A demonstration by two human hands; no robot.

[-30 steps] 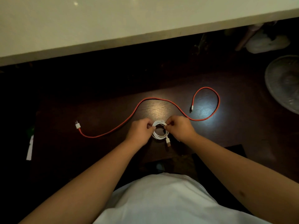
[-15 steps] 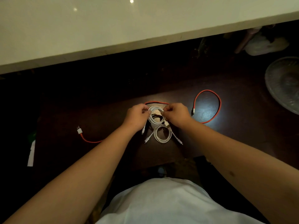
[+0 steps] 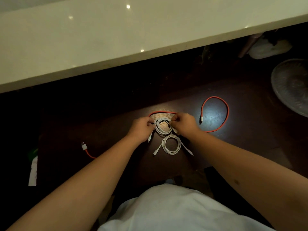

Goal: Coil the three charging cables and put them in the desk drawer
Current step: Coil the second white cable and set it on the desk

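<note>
A: The white cable coil [image 3: 162, 126] sits on the dark tabletop [image 3: 241, 140], right between the two hands. It is wound into a small ring.

B: Who holds it?

A: Both hands do. The left hand [image 3: 141, 129] pinches the left side of the ring, and its grip is narrow, with fingers curled on the cable. The right hand [image 3: 185, 123] pinches the top right side the same way, so its grip is narrow too.

B: Is there another white one?

A: Yes. A second white coil [image 3: 172, 145] lies flat just below the first one, closer to the person. No hand touches it. Its two plug ends stick out, one to the left and one to the right.

B: And the red one?

A: The red cable [image 3: 227, 112] is not wound up. It lies loose on the tabletop. One part curves behind the hands, just past the ring they hold. It makes a big loop on the right, with a small plug hanging inside the loop. Its other end has a white plug [image 3: 84, 146] far off to the left.

B: What else is there?

A: A pale counter edge [image 3: 116, 39] runs across the top. A round grey dish [image 3: 293, 85] is on the far right. The person wears a white shirt [image 3: 175, 212].
</note>
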